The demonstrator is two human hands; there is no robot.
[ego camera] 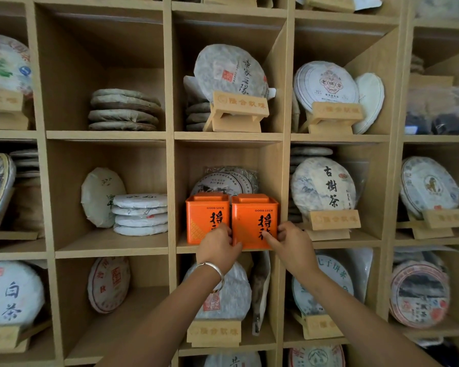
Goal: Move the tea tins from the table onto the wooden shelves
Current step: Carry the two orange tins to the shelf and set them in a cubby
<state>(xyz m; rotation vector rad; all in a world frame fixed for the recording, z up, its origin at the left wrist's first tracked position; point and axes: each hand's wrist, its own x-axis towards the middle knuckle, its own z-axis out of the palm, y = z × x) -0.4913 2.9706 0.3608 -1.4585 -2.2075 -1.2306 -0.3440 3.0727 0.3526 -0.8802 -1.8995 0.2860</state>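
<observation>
Two orange tea tins stand side by side, upright and touching or all but touching, at the front edge of the middle compartment of the wooden shelves (170, 250). The right tin (252, 221) is grasped low down by both hands: the left hand (217, 247) is curled round its lower left corner, in front of the seam between the tins, and the right hand (289, 242) pinches its lower right corner beside the compartment's side wall. The left tin (206, 217) is overlapped only by the left hand's knuckles; whether it is touched cannot be told. Wrapped tea cakes (223, 181) lean behind the tins.

The held tin's long axis is vertical, and it lies straight ahead of both grips. Free depth remains behind it, so a push inward is probably called for, shared equally by both hands.
</observation>
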